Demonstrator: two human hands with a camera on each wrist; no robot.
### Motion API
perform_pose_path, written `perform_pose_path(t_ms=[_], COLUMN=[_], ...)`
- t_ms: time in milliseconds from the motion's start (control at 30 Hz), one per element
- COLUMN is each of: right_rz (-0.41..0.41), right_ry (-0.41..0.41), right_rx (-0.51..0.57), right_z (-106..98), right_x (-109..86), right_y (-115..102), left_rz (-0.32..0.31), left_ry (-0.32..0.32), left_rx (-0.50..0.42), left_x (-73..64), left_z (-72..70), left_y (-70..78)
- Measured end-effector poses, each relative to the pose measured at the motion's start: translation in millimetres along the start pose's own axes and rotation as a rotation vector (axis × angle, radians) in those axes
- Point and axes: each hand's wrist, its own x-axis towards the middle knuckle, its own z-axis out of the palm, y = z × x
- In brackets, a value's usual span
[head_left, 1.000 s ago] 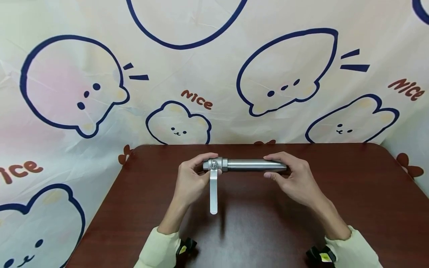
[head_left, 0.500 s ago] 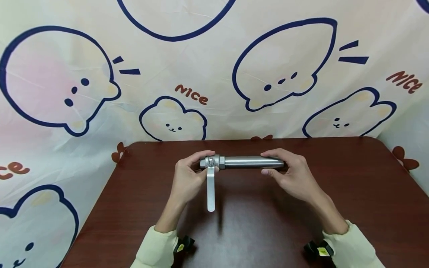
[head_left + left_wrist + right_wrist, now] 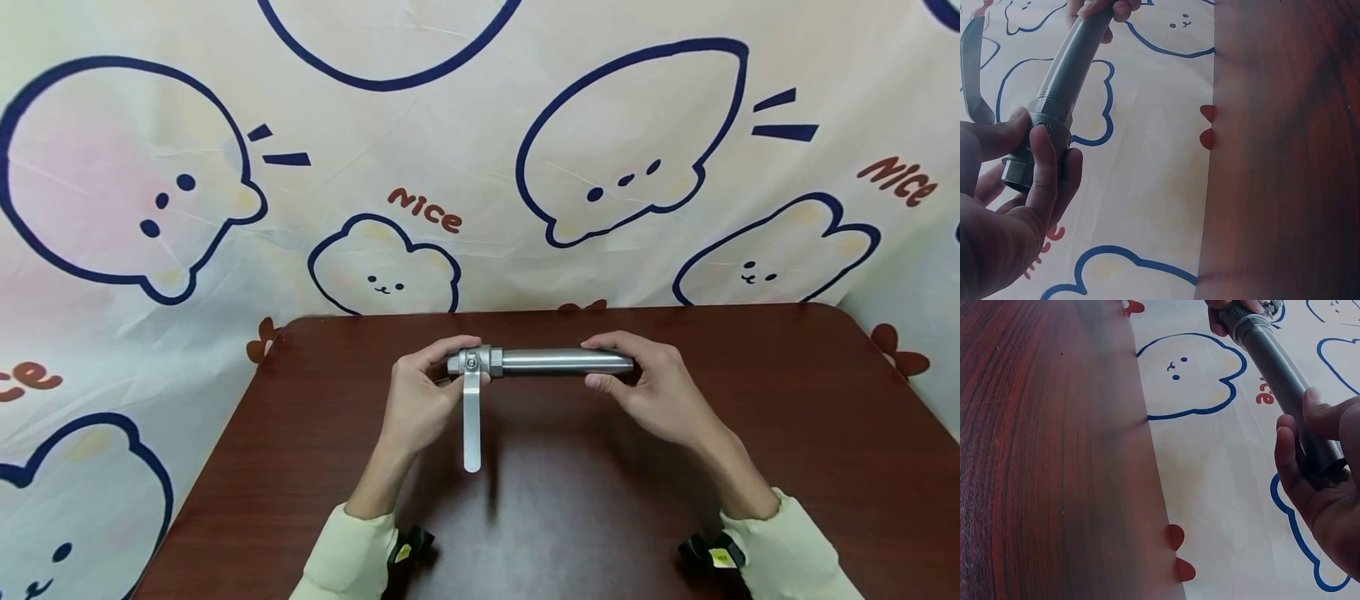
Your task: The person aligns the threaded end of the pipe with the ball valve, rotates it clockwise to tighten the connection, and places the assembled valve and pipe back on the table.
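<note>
A metal ball valve [image 3: 480, 360] with a long lever handle [image 3: 472, 425] is joined to a smooth steel pipe [image 3: 555, 361]. Together they are held level above the table, the lever pointing toward the person. My left hand [image 3: 423, 400] grips the valve body, thumb on the near side and fingers on the far side. In the left wrist view the hex end of the valve [image 3: 1017, 174] sticks out between thumb and fingers. My right hand [image 3: 660, 392] grips the pipe's other end, thumb below and fingers above. Part of that end is hidden by the hand.
Below the hands lies a dark brown wooden table [image 3: 300, 467], with rounded far corners. Behind it hangs a pale cloth [image 3: 495, 167] printed with blue-outlined cartoon figures and red lettering. Black wrist devices [image 3: 712, 552] sit at the sleeves.
The head view has shifted slightly, so the whole scene sits a little higher and further left. Both hands keep the same grip on the valve and pipe.
</note>
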Motion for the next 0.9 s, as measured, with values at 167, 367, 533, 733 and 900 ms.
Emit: perform_pose_path(t_ms=[167,367,533,733,900], right_rz=[0.083,0.094,0.041,-0.014,-0.014], right_ry=[-0.089,-0.107,-0.039,0.015,0.025], right_rx=[0.07,0.051,-0.046,-0.054,-0.067], right_z=[-2,-7,-9,-6,-6], right_x=[-4.5,0.4,5.8,5.9,2.2], right_y=[0,1,1,0,-1], left_rz=[-0.008,0.006,-0.007,-0.021,-0.033], left_ry=[-0.008,-0.007,0.008,0.009,0.001], left_rx=[0.001,-0.006,-0.02,-0.031,-0.026], left_x=[-2.5,1.6,5.1,3.9,1.0], left_z=[0.8,2.0,2.3,-0.1,0.1], left_y=[-1.7,-2.2,-1.2,0.4,2.3])
